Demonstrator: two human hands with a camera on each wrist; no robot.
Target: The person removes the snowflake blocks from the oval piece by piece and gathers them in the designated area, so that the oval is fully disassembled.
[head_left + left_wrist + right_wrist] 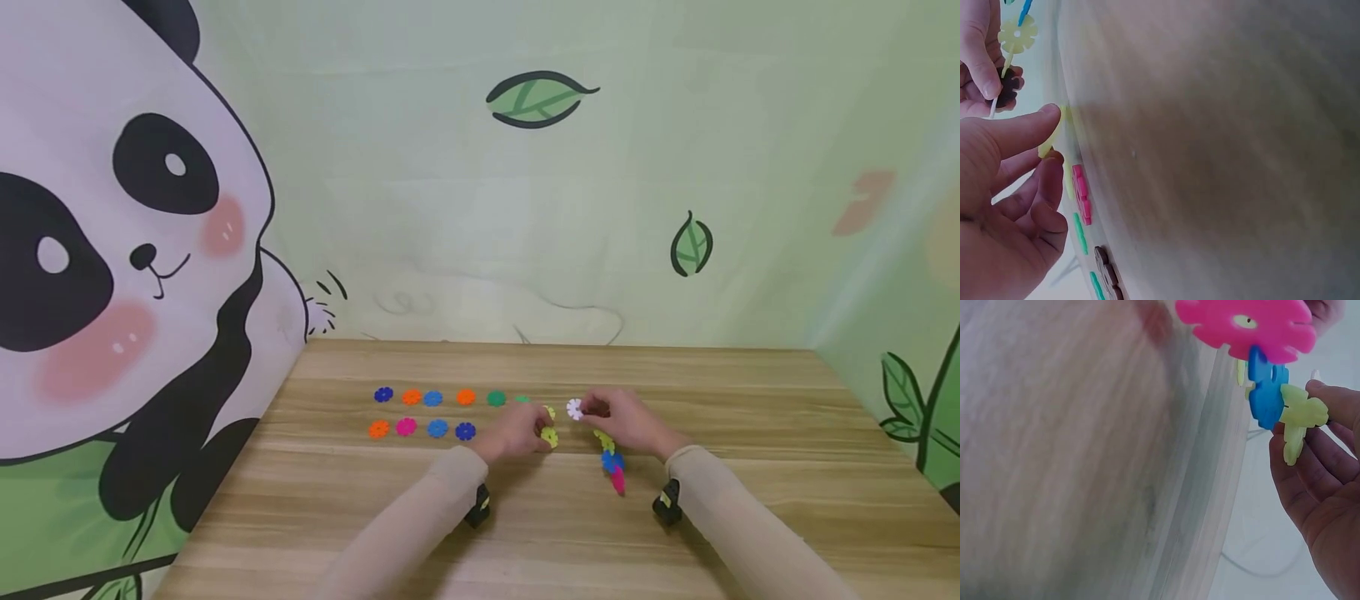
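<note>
My left hand pinches a yellow flower-shaped interlocking disc between thumb and fingers, just above the table. To its right, my right hand grips a chain of slotted-together discs. A white disc shows at its fingertips. Below the hand hang a yellow disc, a blue disc and a pink disc at the chain's end. In the left wrist view a dark disc also sits at the right hand's fingers. The held yellow disc and the chain are apart.
Loose discs lie in two rows on the wooden table left of my hands, among them a green disc and a pink disc. Another yellow disc shows behind my left hand. A wall with a printed panda borders the table.
</note>
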